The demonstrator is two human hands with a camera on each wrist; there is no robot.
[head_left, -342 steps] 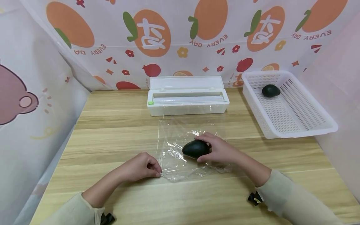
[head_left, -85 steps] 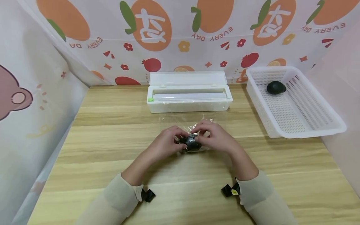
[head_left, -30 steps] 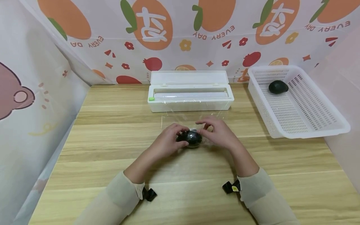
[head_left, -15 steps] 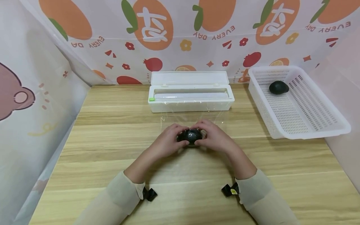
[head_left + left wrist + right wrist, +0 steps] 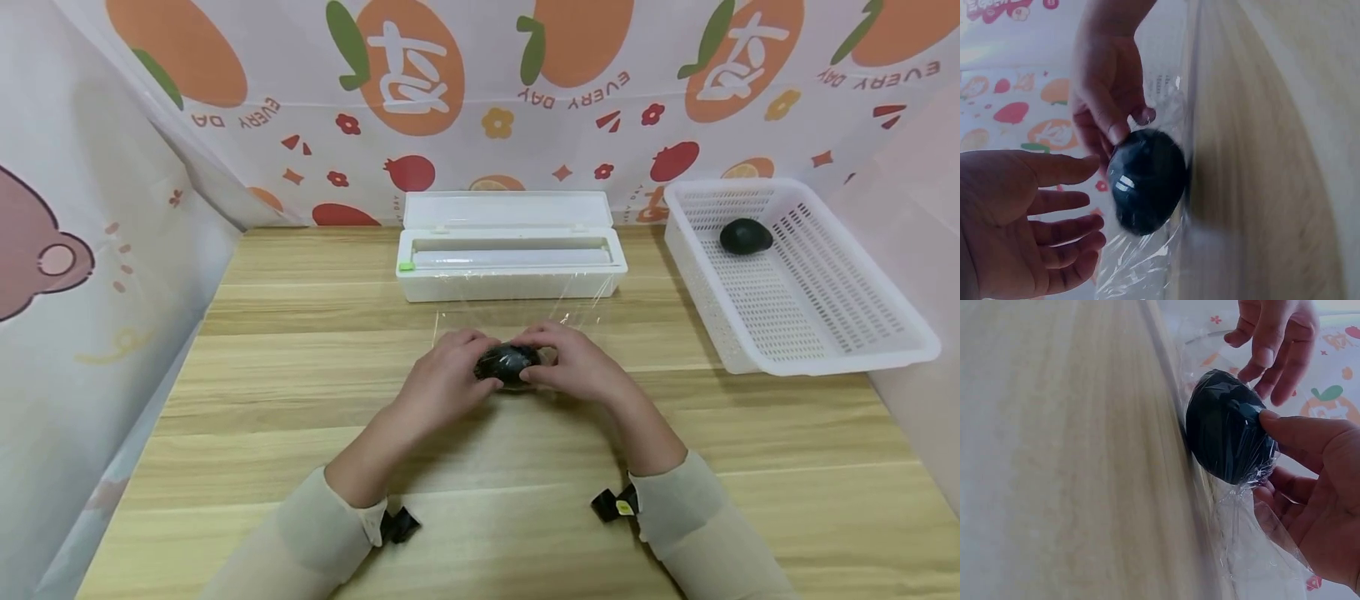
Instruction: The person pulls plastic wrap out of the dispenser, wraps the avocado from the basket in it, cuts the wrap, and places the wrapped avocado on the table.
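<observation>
A dark green avocado (image 5: 508,364), wrapped in clear cling film, sits on the table between the two hands. Film clings tightly to it, and a bunched, twisted tail of cling film (image 5: 1260,550) trails off one end. My right hand (image 5: 573,362) grips the avocado's right end, thumb in front and fingers behind. At the other end my left hand (image 5: 442,383) surrounds the fruit loosely. In the left wrist view, the left hand's (image 5: 1035,225) fingers are relaxed, with a small gap to the avocado (image 5: 1147,181). More film stretches flat behind the hands toward the dispenser.
A white cling film dispenser (image 5: 513,287) stands at the back, lid raised, a roll inside and a green slider at its left. To the right is a white perforated basket (image 5: 701,308) holding another avocado (image 5: 746,237). A printed cloth (image 5: 495,83) hangs behind the table.
Earlier the bare avocado lay on the film sheet while the left hand pinched its near corner. Now film is wrapped around it. In the last second the right hand returned to the avocado's right end.
</observation>
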